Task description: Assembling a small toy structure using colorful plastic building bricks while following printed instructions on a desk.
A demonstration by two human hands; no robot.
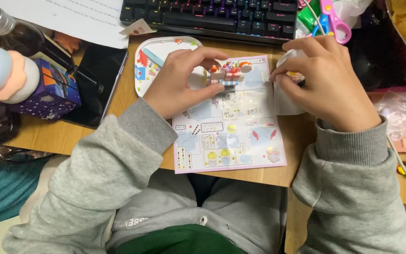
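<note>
Your left hand [179, 82] pinches the small brick model [227, 74] on the instruction sheet [231, 136]; right hand [327, 82], just right of the sheet, grips a white bag [285, 101]. You're mid-assembly; the next brick needs precise seating.

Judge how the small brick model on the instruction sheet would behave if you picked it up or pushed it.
The small brick model looks light, since the left hand steadies it with fingertips alone. It is probably fragile: tiny pieces sit on top and could pop off. On the glossy instruction sheet it may slide rather than roll.
</note>
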